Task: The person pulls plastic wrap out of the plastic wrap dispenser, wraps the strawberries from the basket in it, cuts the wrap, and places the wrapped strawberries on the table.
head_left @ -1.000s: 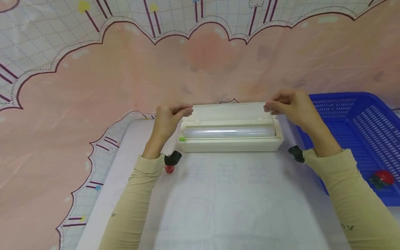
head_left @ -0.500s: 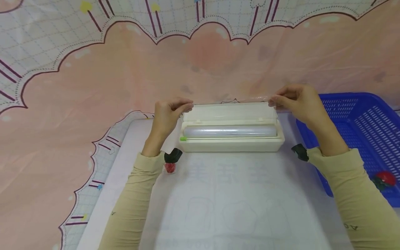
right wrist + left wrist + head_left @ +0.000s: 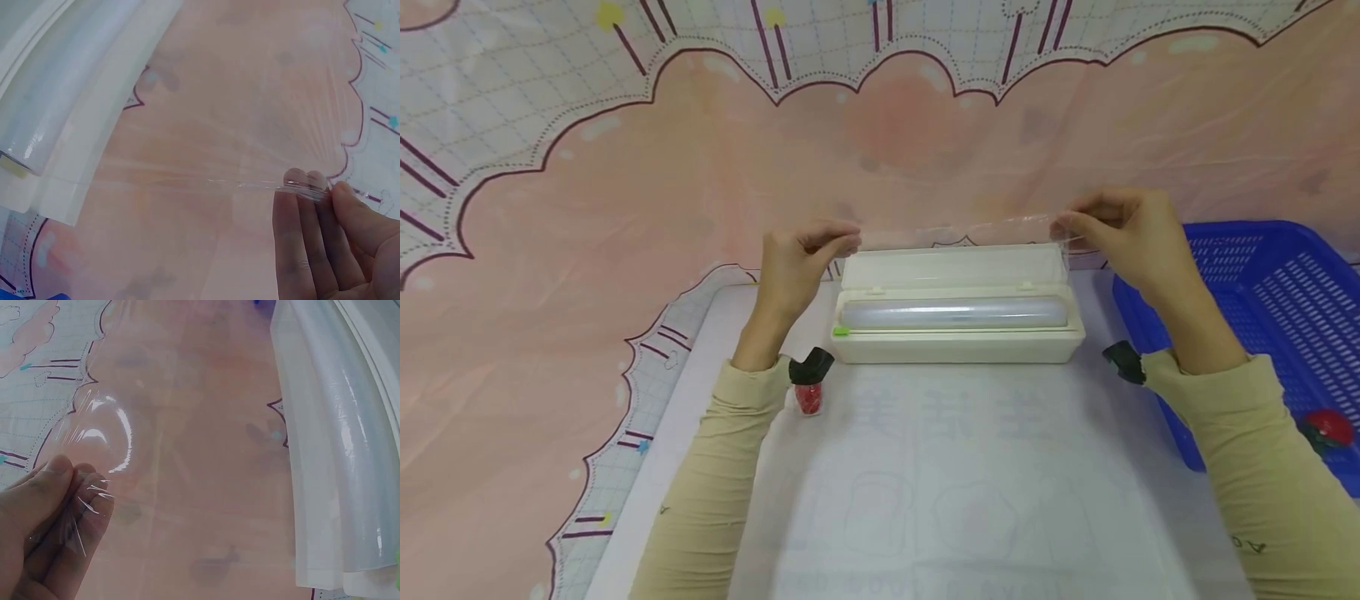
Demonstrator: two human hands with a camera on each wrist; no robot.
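Note:
A white cling film box (image 3: 958, 348) stands on the white table with its lid (image 3: 955, 268) raised. Inside lies a roll of cling film (image 3: 955, 313). My left hand (image 3: 797, 271) pinches one corner of the clear film between thumb and fingers. The other corner is pinched by my right hand (image 3: 1131, 237), higher and farther right. In the left wrist view the cling film (image 3: 112, 434) shines and creases at the fingertips. The right wrist view shows the film (image 3: 244, 183) stretched taut from the roll to my fingers, with pleats fanning out.
To the right is a blue plastic basket (image 3: 1232, 287), with a red strawberry-like item (image 3: 1330, 427) in it. A small red item in clear wrapping (image 3: 809, 399) sits by my left cuff. Behind the table hangs a pink patterned cloth (image 3: 700, 183).
Both hands have risen and moved slightly apart, the right one up and to the right. More clear film now shows above the raised lid. The box has stayed in place.

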